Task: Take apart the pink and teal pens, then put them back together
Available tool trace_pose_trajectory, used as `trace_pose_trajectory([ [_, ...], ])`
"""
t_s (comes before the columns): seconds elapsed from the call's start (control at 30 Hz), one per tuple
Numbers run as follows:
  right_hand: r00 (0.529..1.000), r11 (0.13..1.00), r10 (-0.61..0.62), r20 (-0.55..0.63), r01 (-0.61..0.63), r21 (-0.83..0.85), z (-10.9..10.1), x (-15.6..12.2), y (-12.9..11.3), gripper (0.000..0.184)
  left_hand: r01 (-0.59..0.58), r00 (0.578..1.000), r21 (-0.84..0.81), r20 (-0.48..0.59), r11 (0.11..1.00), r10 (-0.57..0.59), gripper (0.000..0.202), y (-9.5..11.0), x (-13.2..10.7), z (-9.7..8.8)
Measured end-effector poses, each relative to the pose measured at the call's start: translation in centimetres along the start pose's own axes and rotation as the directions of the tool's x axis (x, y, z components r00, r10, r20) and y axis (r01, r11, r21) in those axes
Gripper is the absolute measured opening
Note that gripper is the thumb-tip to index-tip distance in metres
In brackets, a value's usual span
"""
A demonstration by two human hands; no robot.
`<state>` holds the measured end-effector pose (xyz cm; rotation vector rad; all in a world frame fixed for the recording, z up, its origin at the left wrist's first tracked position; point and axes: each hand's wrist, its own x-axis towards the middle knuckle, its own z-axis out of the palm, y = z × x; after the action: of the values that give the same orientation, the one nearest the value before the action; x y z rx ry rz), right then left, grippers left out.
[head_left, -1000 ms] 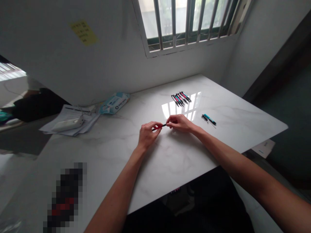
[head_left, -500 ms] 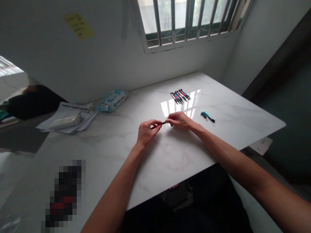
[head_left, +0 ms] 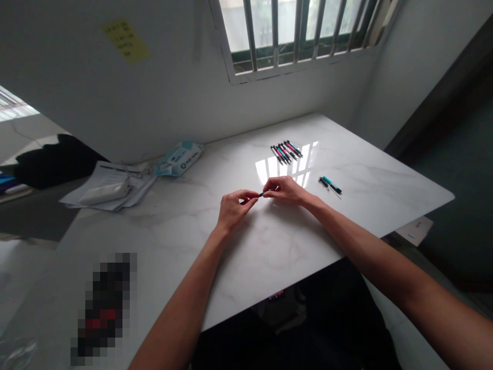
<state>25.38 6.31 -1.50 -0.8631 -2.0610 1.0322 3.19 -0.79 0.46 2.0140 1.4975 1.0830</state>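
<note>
Over the middle of the white marbled table [head_left: 262, 246], my left hand [head_left: 234, 209] pinches a red and black pen [head_left: 261, 194] by its red part, mostly covered by the fingers. My right hand [head_left: 284, 190] has its fingertips closed on the pen's black end, so both hands hold it between them. To the right of my right hand lie a teal pen barrel [head_left: 330, 183], a short black piece and a thin pale refill [head_left: 335, 190]. Farther back, several pink, teal and black pens [head_left: 285, 152] lie side by side in a row.
A blue and white wipes pack [head_left: 180, 159] stands at the back left beside papers [head_left: 100, 190] with a white object on top. At the front left is a pixelated dark shape [head_left: 103, 308]. A barred window [head_left: 296, 36] and a yellow note [head_left: 126, 40] are on the wall.
My left fingers have slid nearer to my right fingertips, and less of the pen shows between the hands. The things on the table have stayed where they were.
</note>
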Motion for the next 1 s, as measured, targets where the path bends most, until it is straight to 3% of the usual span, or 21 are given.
trace_pose_trajectory([
  [0.1,0.999,0.998,0.036,0.007,-0.036,-0.057,-0.1,0.0,-0.1,0.041,0.008,1.0,-0.028,0.015,1.0,-0.008,0.019,-0.1,0.0,0.0],
  [0.23,0.999,0.999,-0.05,-0.001,0.05,0.016,-0.2,0.0,0.0,0.033,0.018,1.0,-0.053,0.008,0.998,-0.017,0.02,-0.2,0.1,0.0],
  [0.4,0.999,0.995,0.035,-0.014,-0.036,-0.093,-0.2,0.0,0.0,0.042,0.026,1.0,-0.087,0.002,0.996,-0.026,0.024,-0.3,0.1,0.0],
  [0.57,0.999,0.999,-0.045,-0.006,0.045,-0.001,-0.3,0.0,-0.1,0.032,0.047,0.999,-0.108,-0.008,0.993,-0.048,0.026,-0.3,0.1,-0.1],
  [0.77,0.999,0.995,0.026,-0.022,-0.028,-0.101,-0.2,0.1,0.1,0.04,0.059,0.998,-0.127,0.004,0.99,-0.059,0.029,-0.4,0.0,-0.1],
  [1.0,0.998,1.0,0.003,-0.06,-0.001,0.025,0.9,0.1,0.3,0.039,0.083,0.996,-0.31,0.008,0.947,-0.085,0.046,-1.1,0.3,0.0],
])
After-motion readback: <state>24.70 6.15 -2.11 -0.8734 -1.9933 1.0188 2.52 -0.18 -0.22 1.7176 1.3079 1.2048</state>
